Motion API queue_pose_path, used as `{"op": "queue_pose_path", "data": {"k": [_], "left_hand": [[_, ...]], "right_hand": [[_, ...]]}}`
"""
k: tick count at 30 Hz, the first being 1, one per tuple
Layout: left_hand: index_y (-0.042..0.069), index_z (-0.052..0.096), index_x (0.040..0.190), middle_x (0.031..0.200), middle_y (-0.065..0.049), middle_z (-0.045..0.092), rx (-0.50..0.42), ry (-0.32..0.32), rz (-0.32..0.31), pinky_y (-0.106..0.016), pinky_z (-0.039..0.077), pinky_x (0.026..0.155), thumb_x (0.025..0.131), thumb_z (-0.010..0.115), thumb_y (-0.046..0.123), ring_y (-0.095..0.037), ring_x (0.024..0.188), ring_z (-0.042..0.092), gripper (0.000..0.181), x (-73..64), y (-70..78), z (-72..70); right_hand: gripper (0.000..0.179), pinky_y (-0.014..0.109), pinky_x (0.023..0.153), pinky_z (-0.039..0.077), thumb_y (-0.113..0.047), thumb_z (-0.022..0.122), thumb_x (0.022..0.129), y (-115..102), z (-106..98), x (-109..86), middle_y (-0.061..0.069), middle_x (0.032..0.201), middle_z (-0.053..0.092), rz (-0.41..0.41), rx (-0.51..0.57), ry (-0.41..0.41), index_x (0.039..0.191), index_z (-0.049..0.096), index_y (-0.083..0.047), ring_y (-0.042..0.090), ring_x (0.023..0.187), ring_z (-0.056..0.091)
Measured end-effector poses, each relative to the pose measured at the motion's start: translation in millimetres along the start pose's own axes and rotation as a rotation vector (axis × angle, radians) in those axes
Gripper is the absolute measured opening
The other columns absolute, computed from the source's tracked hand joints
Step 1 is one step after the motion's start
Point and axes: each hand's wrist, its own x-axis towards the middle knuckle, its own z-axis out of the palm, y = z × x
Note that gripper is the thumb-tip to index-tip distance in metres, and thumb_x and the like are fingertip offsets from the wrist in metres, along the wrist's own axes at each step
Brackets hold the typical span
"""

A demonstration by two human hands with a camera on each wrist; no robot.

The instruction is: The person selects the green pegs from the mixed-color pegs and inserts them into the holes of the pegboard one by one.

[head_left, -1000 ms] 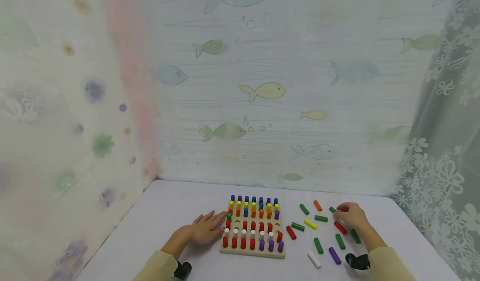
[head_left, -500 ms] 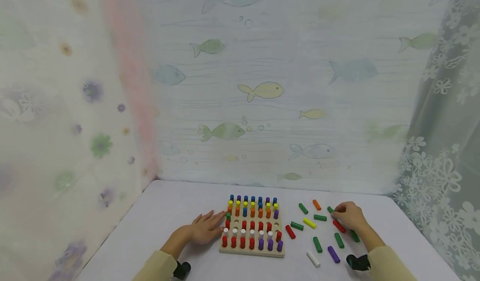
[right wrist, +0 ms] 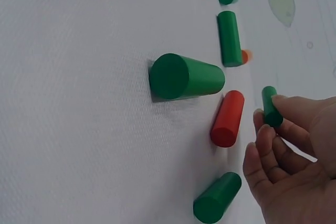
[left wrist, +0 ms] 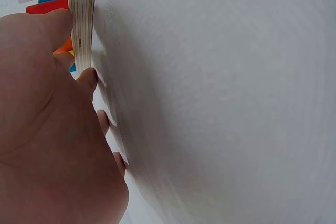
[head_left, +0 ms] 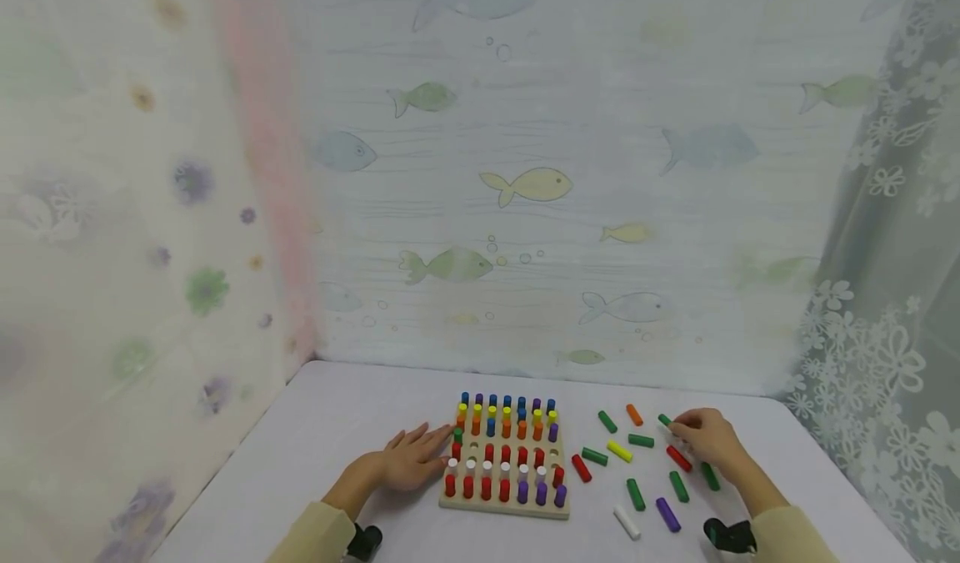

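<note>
Right now, head view: my right hand (head_left: 708, 439) is near the far right corner of the table (head_left: 285, 454), thumb and finger pinching a green peg (head_left: 665, 421). Left hand (head_left: 408, 460) lies palm-down, fingers spread, at the left edge of the peg board (head_left: 504, 509). A loose red peg (head_left: 678, 459) is just on my side of the pinch, an orange peg (head_left: 634, 414) to its left; a low swing could set either rolling. Left wrist view: fingers extended, no grip, fingertip at the board's side. Thumb is close to the standing pegs (left wrist: 50, 6); can't tell if touching. Bracing one side only, so a sideways shove would probably slide the board. Right wrist view: only thumb and finger hold the green peg, other fingers loosely bent. It's round and looks smooth, so a weak pinch could let it twist or drop. Can't tell if it clears the table; dragging would skew it.
</note>
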Motion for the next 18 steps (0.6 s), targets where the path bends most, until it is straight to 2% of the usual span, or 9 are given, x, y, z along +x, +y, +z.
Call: {"op": "queue_pose_path", "data": {"k": [6,12,18], "left_hand": [[0.024,0.023,0.164,0.167,-0.006,0.031,-0.001,0.026,0.018,-0.065,0.003,0.122,0.102,0.037,0.068,-0.037,0.157,0.013,0.078,7.5,-12.8,9.2],[0.026,0.02,0.165,0.168,-0.005,0.029,0.006,0.015,0.013,-0.066,0.002,0.122,0.103,0.035,0.067,-0.037,0.157,0.011,0.076,7.9,-12.5,7.4],[0.024,0.024,0.164,0.167,-0.005,0.032,0.01,0.028,-0.001,-0.066,0.003,0.122,0.103,0.042,0.061,-0.036,0.157,0.012,0.074,7.1,-9.0,7.8]], "right_hand": [[0.035,0.035,0.076,0.055,-0.017,0.059,0.103,-3,-4,-4.4,0.017,0.105,0.069,-0.004,0.049,-0.007,0.121,0.063,0.012,0.025,0.092,0.062],[0.039,0.039,0.082,0.058,-0.021,0.059,0.105,-9,-7,-8.4,0.023,0.113,0.069,-0.009,0.094,-0.007,0.126,0.061,0.012,0.03,0.1,0.064],[0.042,0.04,0.085,0.059,-0.023,0.06,0.105,-16,-8,-12.4,0.026,0.117,0.068,0.0,0.137,-0.01,0.129,0.06,0.011,0.034,0.104,0.065]]}}
